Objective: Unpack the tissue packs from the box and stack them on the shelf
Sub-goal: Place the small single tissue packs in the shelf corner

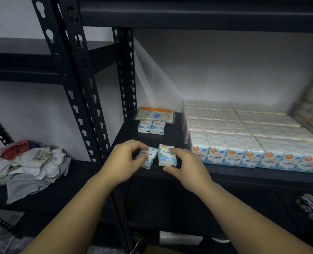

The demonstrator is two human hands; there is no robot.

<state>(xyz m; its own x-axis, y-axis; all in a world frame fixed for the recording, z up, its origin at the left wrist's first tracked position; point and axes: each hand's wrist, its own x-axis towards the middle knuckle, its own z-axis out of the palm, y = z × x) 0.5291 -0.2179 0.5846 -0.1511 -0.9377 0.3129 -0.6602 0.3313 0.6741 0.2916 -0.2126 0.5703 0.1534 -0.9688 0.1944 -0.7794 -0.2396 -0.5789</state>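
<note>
2 blue-white tissue packs (157, 157) upright, shelf (243, 176) front edge.

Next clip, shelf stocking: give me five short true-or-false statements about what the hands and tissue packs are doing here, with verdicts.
1. Each hand holds one tissue pack. True: left hand on the left pack, right hand on the right pack.
2. The held packs are at the back wall. False: at the shelf front edge.
3. Two packs stand further back. True.
4. The packed rows are left of the hands. False: right.
5. The cloth pile shares that shelf. False: it lies on the neighbouring unit.
</note>
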